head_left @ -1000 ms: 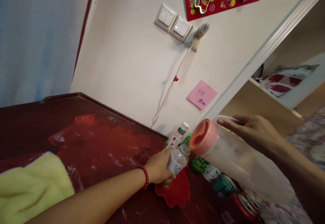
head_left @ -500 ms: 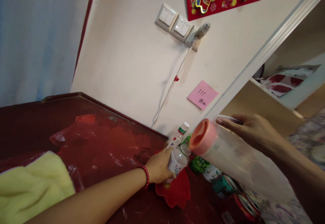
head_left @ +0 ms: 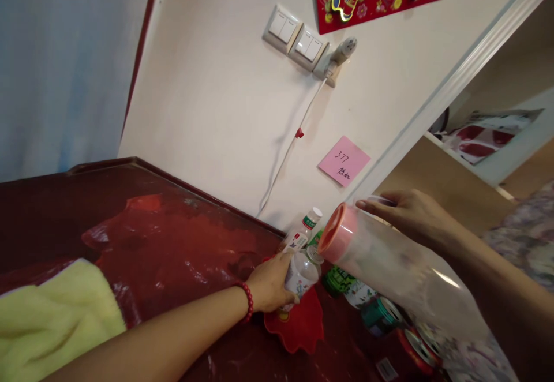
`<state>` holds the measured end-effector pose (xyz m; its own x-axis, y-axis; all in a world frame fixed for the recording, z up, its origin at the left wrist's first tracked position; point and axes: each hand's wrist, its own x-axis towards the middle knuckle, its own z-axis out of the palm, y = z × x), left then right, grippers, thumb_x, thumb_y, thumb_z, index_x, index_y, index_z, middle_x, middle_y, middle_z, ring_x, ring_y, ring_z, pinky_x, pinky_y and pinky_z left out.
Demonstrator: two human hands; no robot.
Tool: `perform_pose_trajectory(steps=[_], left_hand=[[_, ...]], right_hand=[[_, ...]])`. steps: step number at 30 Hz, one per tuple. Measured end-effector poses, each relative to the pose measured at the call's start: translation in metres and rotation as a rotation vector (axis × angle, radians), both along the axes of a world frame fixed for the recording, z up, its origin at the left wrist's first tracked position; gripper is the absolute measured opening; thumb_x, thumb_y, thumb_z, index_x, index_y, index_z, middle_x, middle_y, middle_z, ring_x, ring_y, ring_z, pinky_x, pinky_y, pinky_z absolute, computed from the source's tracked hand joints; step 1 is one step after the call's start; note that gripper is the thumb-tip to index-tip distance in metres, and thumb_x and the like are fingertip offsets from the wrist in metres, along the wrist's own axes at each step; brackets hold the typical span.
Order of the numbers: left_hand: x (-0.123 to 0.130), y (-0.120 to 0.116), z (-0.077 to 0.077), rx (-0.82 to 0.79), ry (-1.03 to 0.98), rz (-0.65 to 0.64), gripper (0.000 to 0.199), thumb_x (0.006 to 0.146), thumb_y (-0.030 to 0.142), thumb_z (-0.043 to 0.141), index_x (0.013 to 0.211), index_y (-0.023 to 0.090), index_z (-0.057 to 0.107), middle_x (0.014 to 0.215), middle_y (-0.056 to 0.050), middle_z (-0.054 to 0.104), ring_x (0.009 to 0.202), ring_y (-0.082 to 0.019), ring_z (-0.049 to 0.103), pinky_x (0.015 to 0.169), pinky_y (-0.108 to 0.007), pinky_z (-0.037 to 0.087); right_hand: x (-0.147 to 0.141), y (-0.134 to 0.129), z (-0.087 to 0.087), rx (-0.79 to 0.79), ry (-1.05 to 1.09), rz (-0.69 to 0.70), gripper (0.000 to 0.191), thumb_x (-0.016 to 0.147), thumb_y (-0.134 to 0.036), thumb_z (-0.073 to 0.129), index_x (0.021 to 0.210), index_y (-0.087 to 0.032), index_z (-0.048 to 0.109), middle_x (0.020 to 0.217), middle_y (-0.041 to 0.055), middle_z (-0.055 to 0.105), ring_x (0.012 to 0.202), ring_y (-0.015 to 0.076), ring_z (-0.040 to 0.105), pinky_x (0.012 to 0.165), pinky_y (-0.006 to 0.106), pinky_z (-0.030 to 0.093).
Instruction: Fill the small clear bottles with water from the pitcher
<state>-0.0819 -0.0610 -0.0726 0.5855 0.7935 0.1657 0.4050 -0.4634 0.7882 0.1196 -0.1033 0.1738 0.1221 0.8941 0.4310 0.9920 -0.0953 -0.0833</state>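
My left hand (head_left: pixel 272 284), with a red bead bracelet at the wrist, is wrapped round a clear open bottle (head_left: pixel 302 273) above a red scalloped dish (head_left: pixel 298 324). My right hand (head_left: pixel 400 214) grips the handle of a frosted pitcher (head_left: pixel 402 272), which is tilted with its pink rim (head_left: pixel 340 235) at the bottle's mouth. Whether any liquid is flowing cannot be made out. Behind the held bottle stands another bottle (head_left: pixel 305 229) with a white cap.
On the dark red table (head_left: pixel 52 209) lie a yellow cloth (head_left: pixel 64 313) and several cans, among them a teal can (head_left: pixel 381 314) and a red can (head_left: pixel 404 353). A white cord (head_left: pixel 285 157) hangs down the wall near a pink note (head_left: pixel 344 161).
My right hand and the pitcher have shifted slightly left, bringing the pink rim closer over the bottle's mouth. My left hand and the bottle are almost unmoved.
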Motion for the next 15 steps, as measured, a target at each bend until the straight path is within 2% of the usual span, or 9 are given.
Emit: perform_pose_trajectory(steps=[4, 7, 11, 15], left_hand=[[0.001, 0.003, -0.006, 0.021, -0.046, -0.003, 0.081, 0.067, 0.028, 0.087, 0.142, 0.021, 0.057, 0.143, -0.015, 0.068, 0.13, -0.039, 0.066, 0.111, -0.048, 0.052], [0.002, 0.005, -0.009, 0.015, -0.049, 0.014, 0.077, 0.067, 0.025, 0.084, 0.139, 0.023, 0.059, 0.14, -0.014, 0.069, 0.126, -0.039, 0.068, 0.106, -0.046, 0.054], [0.003, 0.008, -0.01, 0.027, -0.065, 0.006, 0.073, 0.066, 0.021, 0.08, 0.137, 0.022, 0.06, 0.138, -0.015, 0.069, 0.125, -0.039, 0.068, 0.105, -0.046, 0.053], [0.003, 0.011, -0.012, 0.017, -0.141, -0.015, 0.072, 0.065, 0.017, 0.075, 0.135, 0.022, 0.062, 0.136, -0.014, 0.07, 0.123, -0.037, 0.068, 0.108, -0.046, 0.051]], right_hand=[[-0.004, 0.006, 0.007, -0.074, -0.007, -0.064, 0.067, 0.07, -0.087, 0.063, 0.055, -0.022, 0.053, 0.055, 0.003, 0.05, 0.053, 0.0166, 0.046, 0.049, 0.029, 0.028], [-0.001, 0.003, 0.003, -0.058, 0.034, -0.084, 0.064, 0.073, -0.082, 0.067, 0.056, -0.022, 0.051, 0.054, 0.002, 0.047, 0.053, 0.016, 0.044, 0.049, 0.029, 0.026], [0.013, -0.017, -0.017, 0.048, 0.163, -0.062, 0.069, 0.07, -0.089, 0.063, 0.059, -0.022, 0.051, 0.052, -0.0007, 0.04, 0.051, 0.0145, 0.039, 0.049, 0.028, 0.023], [0.032, -0.043, -0.051, 0.248, 0.333, -0.03, 0.073, 0.07, -0.093, 0.058, 0.061, -0.022, 0.049, 0.055, -0.0024, 0.037, 0.054, 0.0134, 0.036, 0.05, 0.027, 0.023]])
